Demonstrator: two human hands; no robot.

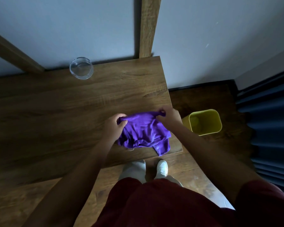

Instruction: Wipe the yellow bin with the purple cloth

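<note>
- A person standing at the corner of a wooden table holds the purple cloth by its far edge, the left hand pinching one upper corner and the right hand pinching the other.
- The cloth hangs slack between the two grips, its lower folds bunched on the tabletop near the table's front right corner; holding it this way likely serves to open or refold it before wiping.
- The yellow bin stands on the floor just beyond the table's right edge, its open mouth tipped toward the camera, close beside the right hand but not touched.
- A clear glass bowl sits at the table's far edge, well apart from the cloth.
- Dark blue curtains hang farther right of the table, past the bin.
- No brand, label or writing can be read anywhere.
</note>
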